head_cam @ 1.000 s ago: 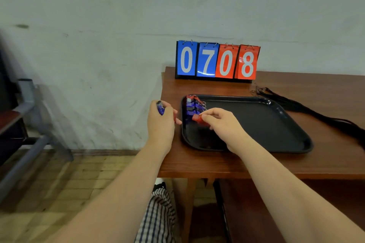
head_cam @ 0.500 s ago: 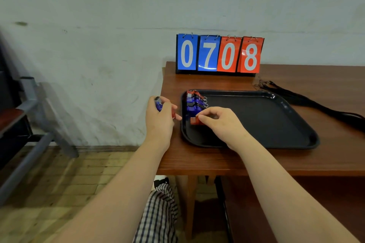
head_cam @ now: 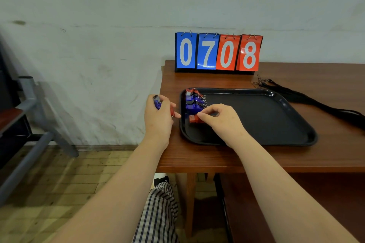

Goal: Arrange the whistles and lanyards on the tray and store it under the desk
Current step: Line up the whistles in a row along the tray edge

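Observation:
A black tray (head_cam: 292, 124) lies on the brown desk (head_cam: 197, 156). Along its left edge a row of red and blue whistles (head_cam: 192, 99) lies side by side with key rings pointing right. My right hand (head_cam: 221, 120) pinches a red whistle (head_cam: 194, 118) at the near end of that row, low over the tray floor. My left hand (head_cam: 158, 118) hovers just left of the tray and grips a blue whistle (head_cam: 157, 102) and a red one (head_cam: 172, 111). A bundle of black lanyards (head_cam: 308, 98) lies on the desk to the right of the tray.
A flip scoreboard (head_cam: 218, 52) reading 0708 stands at the back of the desk against the wall. A grey metal frame (head_cam: 33, 116) stands at the left over the wooden floor. Under the desk there is a dark shelf space (head_cam: 276, 203).
My right hand has set the red whistle lower, against the near end of the row. The view has shifted slightly; my left hand keeps its whistles.

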The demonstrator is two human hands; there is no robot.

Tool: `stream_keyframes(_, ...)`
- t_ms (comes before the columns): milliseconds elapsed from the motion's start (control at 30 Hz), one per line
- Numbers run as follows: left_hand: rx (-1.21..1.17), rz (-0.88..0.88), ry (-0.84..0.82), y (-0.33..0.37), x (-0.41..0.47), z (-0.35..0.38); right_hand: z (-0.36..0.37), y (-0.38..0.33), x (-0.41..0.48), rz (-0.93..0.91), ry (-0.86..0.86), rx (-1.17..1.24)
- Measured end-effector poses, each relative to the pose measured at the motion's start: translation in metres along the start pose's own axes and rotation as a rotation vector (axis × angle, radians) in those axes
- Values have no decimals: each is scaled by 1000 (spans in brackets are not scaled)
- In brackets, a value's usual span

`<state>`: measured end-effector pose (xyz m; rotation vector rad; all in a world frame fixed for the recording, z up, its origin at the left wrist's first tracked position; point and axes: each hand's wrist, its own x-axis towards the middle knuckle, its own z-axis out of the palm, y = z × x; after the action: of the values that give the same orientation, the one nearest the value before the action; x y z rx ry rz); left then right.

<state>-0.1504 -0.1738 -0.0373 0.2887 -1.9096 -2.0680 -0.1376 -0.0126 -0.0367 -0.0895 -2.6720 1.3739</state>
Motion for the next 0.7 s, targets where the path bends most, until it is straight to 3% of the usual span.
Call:
stream_keyframes(300,5,-3,3,-1,1,0,-2,-2,-4,-56,100,12)
stream_keyframes(500,4,0,6,1,0,1,-8,-12,-13,-94,-74,4)
stream_keyframes(700,-13,3,-2,0,0,0,-3,-10,-11,-126,0,-134)
